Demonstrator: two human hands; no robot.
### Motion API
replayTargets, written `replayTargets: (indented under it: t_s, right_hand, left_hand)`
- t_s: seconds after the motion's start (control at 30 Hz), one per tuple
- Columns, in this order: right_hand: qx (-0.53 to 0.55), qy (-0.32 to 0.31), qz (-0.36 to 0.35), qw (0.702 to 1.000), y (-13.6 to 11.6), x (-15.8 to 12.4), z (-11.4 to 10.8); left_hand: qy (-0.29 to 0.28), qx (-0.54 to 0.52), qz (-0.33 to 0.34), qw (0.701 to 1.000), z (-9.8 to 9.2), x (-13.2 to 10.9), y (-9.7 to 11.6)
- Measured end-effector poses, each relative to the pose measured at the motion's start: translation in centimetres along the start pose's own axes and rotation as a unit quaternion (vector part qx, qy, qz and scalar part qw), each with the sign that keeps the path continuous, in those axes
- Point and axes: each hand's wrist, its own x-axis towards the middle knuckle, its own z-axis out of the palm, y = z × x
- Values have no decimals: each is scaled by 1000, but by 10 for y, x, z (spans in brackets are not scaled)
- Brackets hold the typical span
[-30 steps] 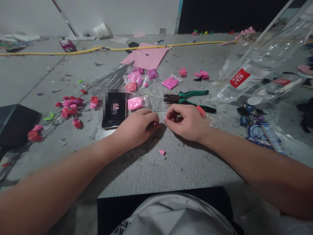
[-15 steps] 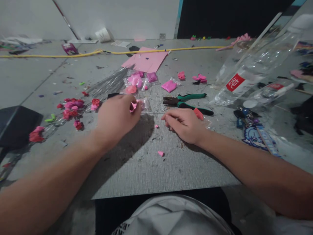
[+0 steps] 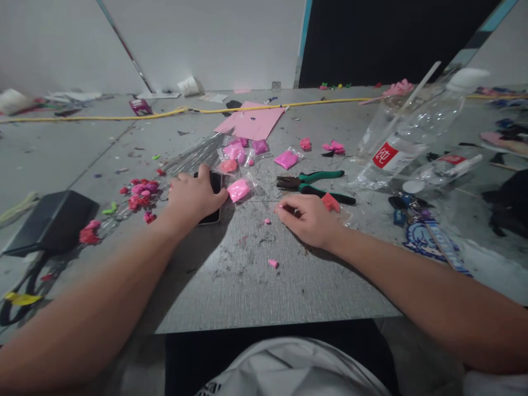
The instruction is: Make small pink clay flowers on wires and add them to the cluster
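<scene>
Left hand (image 3: 192,199) leftward — phone (image 3: 215,180) beneath fingers (image 3: 203,172)

Red label (image 3: 385,155) on large bottle (image 3: 416,135) reading 纯 (in white), shirt lettering (image 3: 212,387) illegible

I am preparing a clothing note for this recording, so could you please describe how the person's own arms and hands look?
The left forearm and right forearm are bare, with no sleeve covering them. The left hand and right hand wear no gloves. No watch or bracelet is visible, and no ring shows on the visible fingers.
</scene>
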Motion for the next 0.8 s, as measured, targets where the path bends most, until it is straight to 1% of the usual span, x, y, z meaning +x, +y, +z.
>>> replayTargets:
  t_s: [0.17, 0.27, 0.33, 0.4, 0.47, 0.53, 0.6, 0.67, 0.73, 0.8]
  right_hand:
    - [-1, -9, 8, 1000, -1, 0, 0]
    - [6, -12, 3, 1000, -1, 1, -1]
    - [19, -16, 4, 1000, 0, 1, -1]
    - [37, -20, 9, 999, 1, 0, 0]
    - [62, -23, 18, 998, 2, -1, 1]
    - [87, -25, 28, 996, 3, -1, 3]
    - [93, -30, 32, 995, 3, -1, 3]
    - [72, -37, 31, 996, 2, 0, 2]
    - [41, -40, 24, 998, 1, 0, 2]
    - [21, -37, 18, 999, 0, 1, 2]
  left_hand:
    - [5, -20, 11, 1000, -2, -4, 3]
    - [-12, -20, 9, 1000, -5, 1, -1]
    - [-42, -37, -8, 998, -8, 10, -10]
    - [-76, -85, -33, 993, -13, 20, -21]
    - [-115, -151, -54, 980, -20, 28, -33]
    - [-162, -207, -61, 963, -28, 32, -44]
    - [-203, -220, -39, 953, -35, 33, -54]
    - [-226, -195, 17, 954, -40, 31, -61]
    - [-234, -148, 62, 959, -42, 31, -66]
    - [-228, -107, 74, 965, -39, 30, -65]
